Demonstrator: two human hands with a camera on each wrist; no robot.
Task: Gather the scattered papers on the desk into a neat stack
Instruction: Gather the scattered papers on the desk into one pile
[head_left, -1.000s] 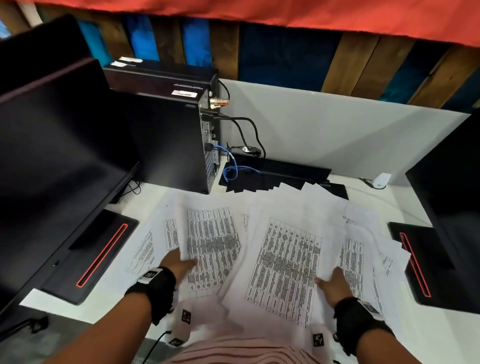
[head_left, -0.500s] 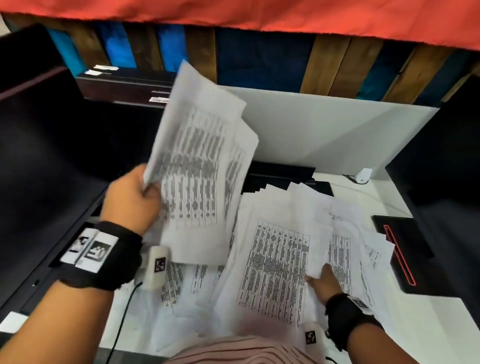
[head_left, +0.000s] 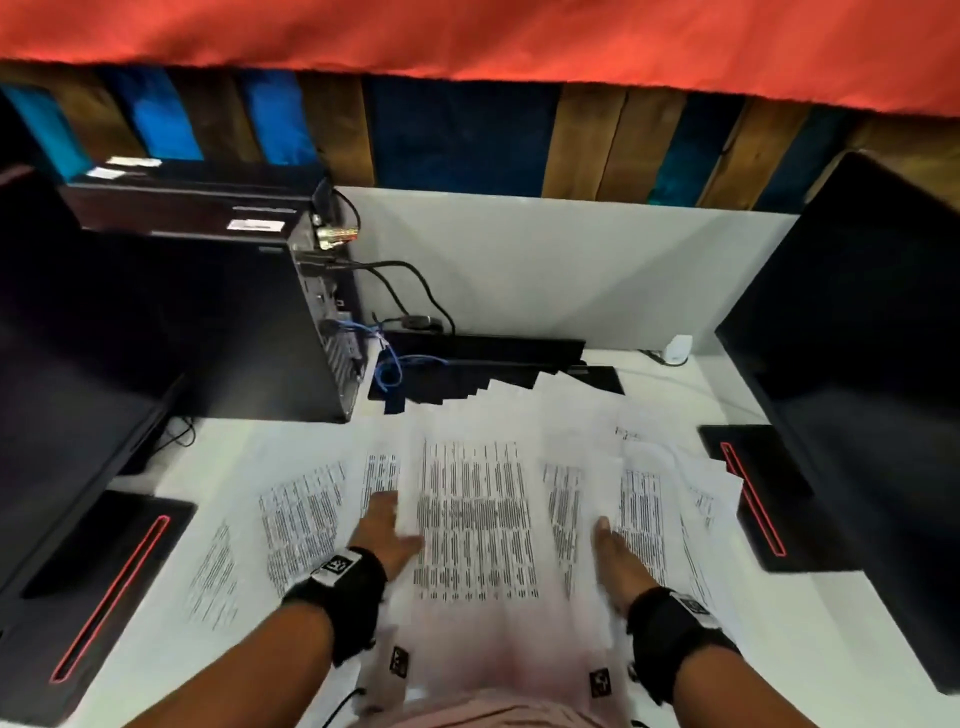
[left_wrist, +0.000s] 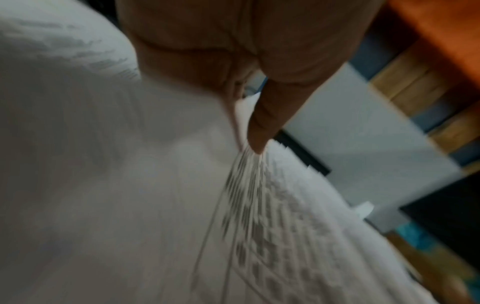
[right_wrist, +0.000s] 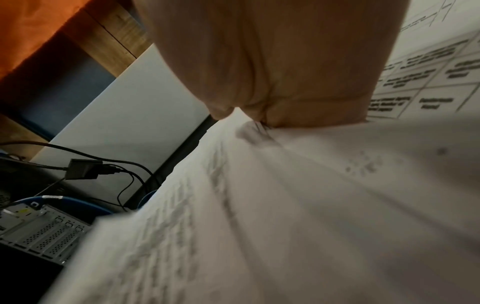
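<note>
I am squaring up the papers (head_left: 475, 519), which are lying fanned across the middle of the bench (head_left: 831, 649), long edges running away from me. My left grip (head_left: 384, 530) is pinching the central sheaf's left edge. My right grip (head_left: 615, 558) is lying flat on its right side, fingers straight. Loose sheets are trailing outward past both grips, and the computer tower (head_left: 249, 332) is crowding the far left corner.

The sheaf of printed sheets (head_left: 475, 519), raised before the computer tower (head_left: 234, 322) half a second ago, has been laid flat over the spread papers (head_left: 301, 519). The left hand (head_left: 387, 530) has been lowered with it, its left edge pinched under the thumb. The right hand (head_left: 615, 553) has been drawn from under a sheet and set against the sheaf's right edge.
</note>
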